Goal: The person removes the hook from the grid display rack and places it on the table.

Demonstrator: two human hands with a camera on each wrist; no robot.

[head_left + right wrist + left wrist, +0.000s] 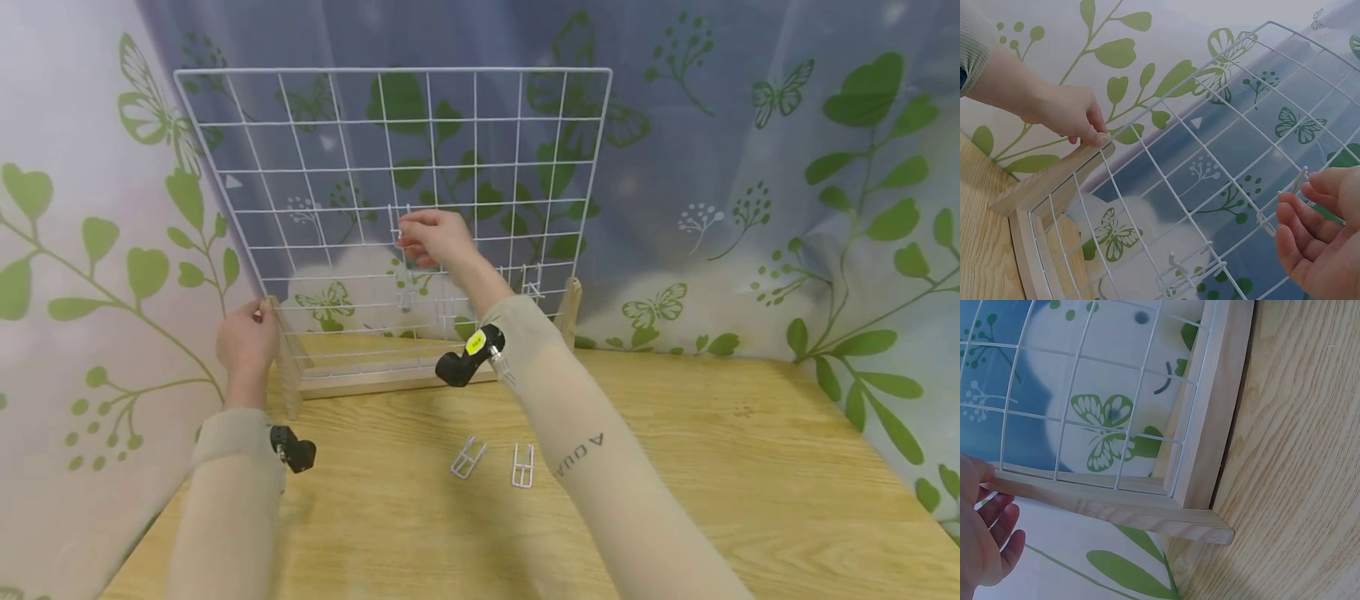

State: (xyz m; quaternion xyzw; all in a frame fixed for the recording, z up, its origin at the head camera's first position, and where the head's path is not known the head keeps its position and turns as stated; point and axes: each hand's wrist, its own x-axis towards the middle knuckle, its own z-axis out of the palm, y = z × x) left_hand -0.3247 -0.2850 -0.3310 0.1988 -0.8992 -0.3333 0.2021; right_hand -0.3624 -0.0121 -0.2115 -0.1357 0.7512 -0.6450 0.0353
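A white wire grid [390, 70] leans back in a wooden stand [375, 383] on the table. My left hand [247, 340] grips the top of the stand's left post; in the left wrist view the thumb and fingers meet at the end of that wooden post [1116, 515]. My right hand [441, 240] is at the grid's middle, thumb and forefinger pinching a white wire hook [1299, 178] that lies against the grid. Fingers partly hide this hook. Below it, another wire hook [1172, 272] hangs on the grid.
Two white wire hooks, one tilted [468, 457] and one straighter [523, 466], lie on the wooden table [720, 475] before the stand. Another hook [532, 282] hangs at the grid's lower right. A leaf-patterned curtain [712, 167] stands behind.
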